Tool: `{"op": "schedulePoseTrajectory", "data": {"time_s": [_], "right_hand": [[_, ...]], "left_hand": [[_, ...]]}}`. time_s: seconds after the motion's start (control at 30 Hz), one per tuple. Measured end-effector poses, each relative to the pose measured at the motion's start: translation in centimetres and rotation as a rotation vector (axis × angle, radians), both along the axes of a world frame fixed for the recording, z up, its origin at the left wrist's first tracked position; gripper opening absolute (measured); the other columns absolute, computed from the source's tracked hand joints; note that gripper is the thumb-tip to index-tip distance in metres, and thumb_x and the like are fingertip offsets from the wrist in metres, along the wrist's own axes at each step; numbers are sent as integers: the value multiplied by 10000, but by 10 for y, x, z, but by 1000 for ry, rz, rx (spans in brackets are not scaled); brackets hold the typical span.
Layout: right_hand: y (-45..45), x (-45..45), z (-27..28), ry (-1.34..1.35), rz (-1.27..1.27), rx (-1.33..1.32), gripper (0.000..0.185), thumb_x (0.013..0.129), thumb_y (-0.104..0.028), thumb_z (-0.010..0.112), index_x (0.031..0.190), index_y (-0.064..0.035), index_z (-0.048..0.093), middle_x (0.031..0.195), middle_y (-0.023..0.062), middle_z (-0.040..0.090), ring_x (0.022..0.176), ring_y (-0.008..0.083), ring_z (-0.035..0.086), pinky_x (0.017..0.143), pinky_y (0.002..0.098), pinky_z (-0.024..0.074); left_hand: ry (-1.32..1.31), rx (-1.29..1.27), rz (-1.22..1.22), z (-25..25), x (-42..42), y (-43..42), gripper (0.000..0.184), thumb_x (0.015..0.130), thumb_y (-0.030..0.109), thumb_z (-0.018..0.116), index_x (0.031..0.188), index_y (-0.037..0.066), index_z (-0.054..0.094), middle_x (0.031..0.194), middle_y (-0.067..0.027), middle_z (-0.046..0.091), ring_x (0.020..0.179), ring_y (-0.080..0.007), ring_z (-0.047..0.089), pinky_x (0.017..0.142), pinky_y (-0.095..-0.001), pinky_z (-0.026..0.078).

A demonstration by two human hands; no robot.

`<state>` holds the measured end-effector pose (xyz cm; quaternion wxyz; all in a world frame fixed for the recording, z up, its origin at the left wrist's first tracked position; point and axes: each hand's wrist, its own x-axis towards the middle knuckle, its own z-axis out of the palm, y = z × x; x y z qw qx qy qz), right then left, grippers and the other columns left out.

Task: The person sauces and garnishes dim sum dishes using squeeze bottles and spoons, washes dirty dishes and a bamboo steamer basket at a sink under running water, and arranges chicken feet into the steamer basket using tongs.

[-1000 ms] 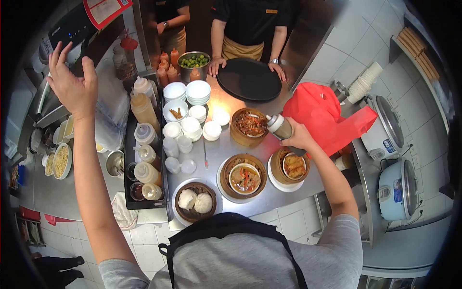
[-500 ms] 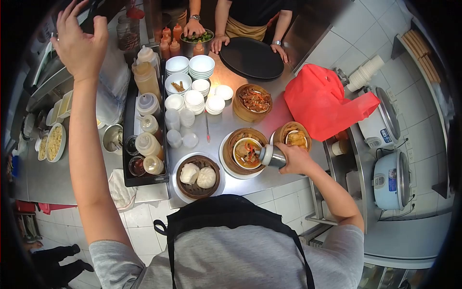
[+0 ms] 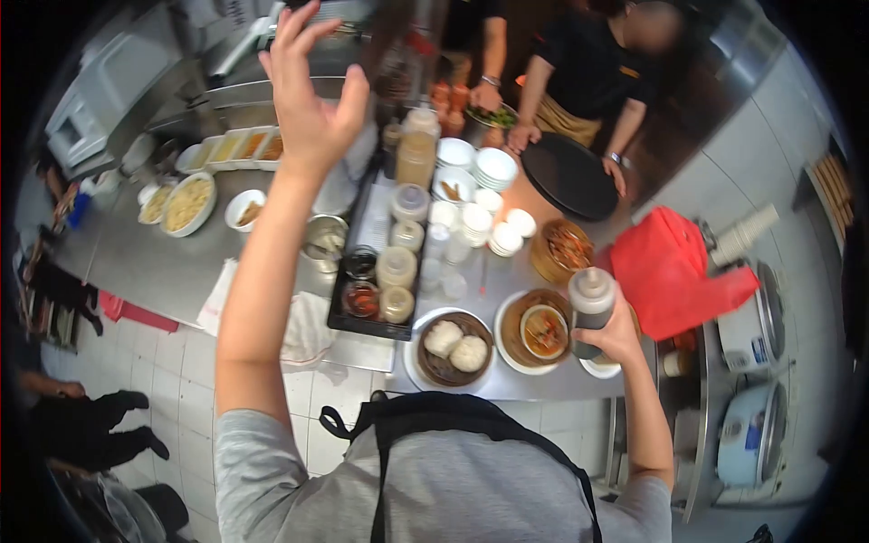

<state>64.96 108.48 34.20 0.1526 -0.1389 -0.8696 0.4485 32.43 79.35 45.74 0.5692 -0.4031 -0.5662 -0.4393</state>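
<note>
My right hand [image 3: 617, 328] is wrapped round a squeeze bottle [image 3: 592, 303] with dark contents, its nozzle pointing up. Just left of the bottle, a small bowl of food in broth [image 3: 545, 332] sits in a bamboo steamer [image 3: 516, 333] on a white plate. Another steamer [image 3: 636, 319] is mostly hidden behind my right hand. Raised at upper left, my left hand [image 3: 317, 109] has its fingers apart and holds nothing. Two white buns [image 3: 455, 347] rest in a steamer near the counter's front edge. Farther back stands a steamer of reddish food [image 3: 563, 250].
A black tray of sauce bottles [image 3: 373, 321] stands left of stacked white bowls [image 3: 495, 169]. Two co-workers stand across the counter, one holding a round black tray [image 3: 570, 176]. A red bag [image 3: 665, 271] lies right. Other people are at far left.
The view has swung left. The bottle, earlier tipped over the steamers, is now upright in my right hand. A co-worker's hand has reached into the bowl of green items.
</note>
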Motion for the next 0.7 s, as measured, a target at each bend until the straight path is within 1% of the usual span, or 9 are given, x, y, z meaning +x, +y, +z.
{"op": "schedulePoseTrajectory", "data": {"time_s": [0.07, 0.2, 0.27, 0.33, 0.4, 0.5, 0.53, 0.6, 0.7], "right_hand": [[-13, -29, 2, 88, 61, -133, 748, 507, -65, 774, 1188, -38, 466, 1069, 75, 567, 1001, 187, 545, 908, 348, 423], [-77, -102, 36, 437, 228, -552, 729, 575, -3, 765, 1228, -15, 442, 1159, 96, 530, 1066, 219, 532, 937, 345, 422], [-106, -145, 45, 561, 305, -748, 694, 601, 11, 748, 1224, -11, 443, 1145, 96, 531, 1056, 214, 533, 929, 339, 422], [-134, -184, 53, 557, 414, -829, 656, 628, 20, 734, 1216, -13, 445, 1128, 88, 535, 1044, 201, 533, 914, 332, 425], [-158, -220, 49, 543, 466, -729, 626, 631, 11, 747, 1185, -20, 458, 1087, 70, 551, 994, 175, 550, 881, 315, 436], [-178, -271, 21, 501, 378, -412, 750, 572, -74, 825, 1199, -24, 418, 1098, 75, 549, 1006, 177, 539, 912, 314, 413], [-184, -285, 11, 544, 326, -213, 822, 544, -102, 844, 1224, -29, 387, 1123, 82, 529, 1044, 195, 521, 942, 321, 392], [-197, -300, -6, 501, 361, -144, 846, 527, -109, 845, 1226, -34, 374, 1135, 84, 509, 1068, 202, 505, 958, 323, 379], [-205, -314, -28, 400, 380, -9, 863, 489, -91, 835, 1212, -48, 365, 1106, 96, 528, 1067, 210, 519, 941, 331, 401]], "left_hand": [[-19, 46, -11, -18, -3, -38, 433, 707, 45, 596, 1132, 50, 512, 1316, -147, 446, 1293, -370, 326, 1052, -476, 230], [-246, 198, 58, -87, 20, -116, 403, 724, -23, 542, 1120, 29, 496, 1312, -172, 436, 1295, -392, 312, 1065, -446, 226], [-423, 71, 256, -135, 43, -151, 433, 735, -70, 528, 1153, 16, 458, 1353, -177, 391, 1314, -346, 306, 1071, -417, 232], [-583, -43, 365, -189, 56, -186, 477, 734, 17, 571, 1193, 33, 440, 1388, -193, 335, 1336, -380, 245, 1072, -489, 193], [-940, -131, 542, -231, 71, -209, 591, 732, 149, 619, 1274, 62, 404, 1411, -201, 283, 1357, -409, 159, 1050, -593, 118], [-1217, -288, 642, -286, 68, -249, 710, 741, 285, 644, 1351, 63, 357, 1450, -214, 203, 1365, -435, 81, 998, -687, 58], [-1213, -273, 656, -292, 67, -258, 710, 741, 285, 644, 1351, 63, 357, 1450, -214, 203, 1365, -435, 81, 998, -687, 58], [-1286, -568, 601, -302, 60, -273, 811, 740, 397, 651, 1406, 93, 300, 1480, -195, 166, 1369, -434, 70, 1007, -682, 54], [-1308, -691, 581, -307, 45, -284, 815, 756, 502, 608, 1417, 136, 300, 1500, -175, 137, 1373, -419, 73, 1016, -673, 52]]}}
